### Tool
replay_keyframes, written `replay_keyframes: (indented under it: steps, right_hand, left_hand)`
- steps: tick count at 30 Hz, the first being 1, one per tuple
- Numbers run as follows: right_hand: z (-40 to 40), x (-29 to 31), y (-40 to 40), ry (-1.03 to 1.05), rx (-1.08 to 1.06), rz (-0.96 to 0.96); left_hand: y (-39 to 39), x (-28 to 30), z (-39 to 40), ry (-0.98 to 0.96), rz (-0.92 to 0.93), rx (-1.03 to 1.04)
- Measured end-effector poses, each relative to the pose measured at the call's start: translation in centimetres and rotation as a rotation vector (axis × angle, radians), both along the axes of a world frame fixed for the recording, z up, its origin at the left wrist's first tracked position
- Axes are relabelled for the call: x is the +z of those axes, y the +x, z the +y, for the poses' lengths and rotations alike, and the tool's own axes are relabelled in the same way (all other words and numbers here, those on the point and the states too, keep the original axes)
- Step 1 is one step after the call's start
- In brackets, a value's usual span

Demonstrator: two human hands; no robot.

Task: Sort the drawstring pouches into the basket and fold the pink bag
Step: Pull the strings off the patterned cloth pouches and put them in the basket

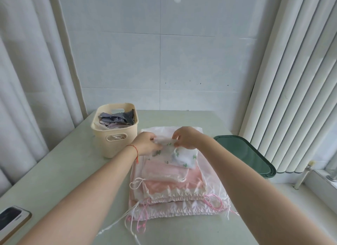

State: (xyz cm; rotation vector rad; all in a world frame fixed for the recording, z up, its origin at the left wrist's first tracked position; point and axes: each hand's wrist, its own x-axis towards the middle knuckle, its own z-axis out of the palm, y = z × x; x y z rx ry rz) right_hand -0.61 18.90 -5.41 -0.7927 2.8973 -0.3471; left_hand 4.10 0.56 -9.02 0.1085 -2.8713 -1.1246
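Here, both of your hands are up at the far end of a stack of pouches in the middle of the table (54,164). Your left hand (145,143) and your right hand (186,137) each pinch the top edge of a small white pouch (182,156) with green print, fingers and thumb curled onto the fabric. The two hands are close together, with a short stretch of the pouch's edge between them. The pouch lies on top of the stack, its lower part resting on the pink layers beneath.

Under it sit two pink pouches (169,182) with gathered cream tops, one on the other, their cords trailing toward you. All of these lie on the large pink bag (217,195), which is spread flat on the table, its ruffled drawstring edge nearest you and loose pink and white cords (135,221) spilling off the front.

The cream basket (114,135) stands just to the left of the stack, near your left hand but apart from it. It holds grey and pale pink pouches piled inside.

You wear a red string bracelet (135,150) on your left wrist. A green lid (249,153) lies to the right of the bag, at the table's edge by the blinds. A phone (12,221) sits at the near left corner.
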Motion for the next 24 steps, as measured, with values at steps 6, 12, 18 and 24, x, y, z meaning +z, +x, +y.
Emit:
replay_keyframes:
  steps: [6,12,18,24]
  right_hand:
    - [0.4,-2.5,-0.4,-0.06,-0.03,-0.038]
    - [-0.3,-4.1,-0.8,0.116,0.006,-0.109]
    - [-1.5,-4.8,-1.8,0.265,0.039,-0.142]
    - [-1.7,-4.6,-1.9,0.321,0.084,-0.153]
  left_hand:
    - [-0.5,-2.6,-0.6,0.072,0.03,0.122]
    - [-1.2,-3.4,-0.7,-0.237,0.061,0.142]
    - [-2.3,-2.6,1.0,-0.372,-0.096,-0.197]
    - [-3.0,-2.7,1.1,-0.545,-0.145,-0.214]
